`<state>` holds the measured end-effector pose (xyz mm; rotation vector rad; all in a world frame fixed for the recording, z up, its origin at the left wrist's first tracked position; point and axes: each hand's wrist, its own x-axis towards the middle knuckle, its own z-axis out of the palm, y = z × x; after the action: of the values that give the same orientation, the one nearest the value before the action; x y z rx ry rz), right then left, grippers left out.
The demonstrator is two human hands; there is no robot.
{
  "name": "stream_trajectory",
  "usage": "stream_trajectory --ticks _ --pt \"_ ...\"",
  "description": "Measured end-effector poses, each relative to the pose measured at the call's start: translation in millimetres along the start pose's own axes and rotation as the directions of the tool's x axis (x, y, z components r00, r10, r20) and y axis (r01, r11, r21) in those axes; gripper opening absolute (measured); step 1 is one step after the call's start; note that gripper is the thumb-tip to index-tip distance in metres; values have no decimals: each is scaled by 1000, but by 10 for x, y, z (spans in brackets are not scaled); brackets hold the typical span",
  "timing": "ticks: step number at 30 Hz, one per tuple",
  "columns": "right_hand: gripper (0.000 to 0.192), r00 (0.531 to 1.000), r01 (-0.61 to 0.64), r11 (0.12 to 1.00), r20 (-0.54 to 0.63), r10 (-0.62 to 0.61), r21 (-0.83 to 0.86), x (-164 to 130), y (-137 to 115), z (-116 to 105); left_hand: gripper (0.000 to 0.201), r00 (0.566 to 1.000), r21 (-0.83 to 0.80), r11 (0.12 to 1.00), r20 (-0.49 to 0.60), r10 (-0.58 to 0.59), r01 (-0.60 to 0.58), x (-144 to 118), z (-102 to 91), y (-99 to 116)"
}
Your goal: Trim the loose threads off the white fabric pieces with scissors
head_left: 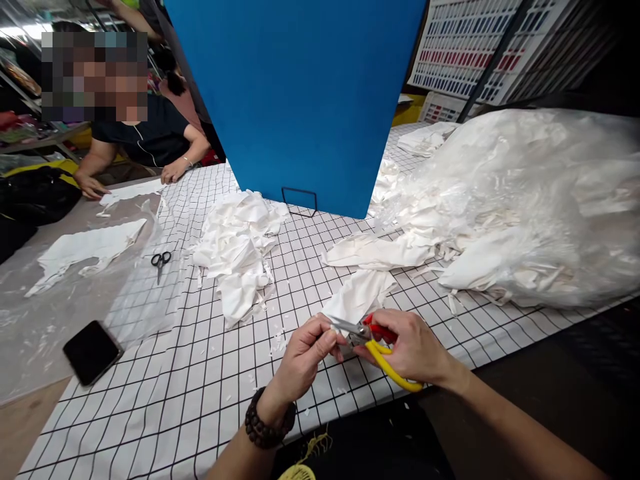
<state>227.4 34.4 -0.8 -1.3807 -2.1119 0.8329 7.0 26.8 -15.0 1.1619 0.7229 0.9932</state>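
A single head-worn camera looks forward and down, close over the gridded table [210,393].

yellow-handled snips [373,340] held level, small white fabric piece [357,297] at the blades

Readable text: none in view.
Colour chart boards [465,50]: rows of small red, blue and white swatches, any captions too small to read.
Phone [93,351]: screen dark, no mark shown.
Blue panel [300,100]: plain, unlettered.
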Motion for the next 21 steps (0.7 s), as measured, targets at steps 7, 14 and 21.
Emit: stream_trajectory --ticks 7,14,21 --pt "34 895 -282 857 -204 397 431 110 870 -150 20 930 54 979 -307 202 -195 -94 -648 98" --pt "30 946 -281 910 -73 317 304 323 929 295 28 786 449 854 -614 79 264 -291 -1244 -93" --pt "10 998 -11 999 -65 14 51 841 745 505 37 739 570 726 -662 129 384 -314 -551 -173"
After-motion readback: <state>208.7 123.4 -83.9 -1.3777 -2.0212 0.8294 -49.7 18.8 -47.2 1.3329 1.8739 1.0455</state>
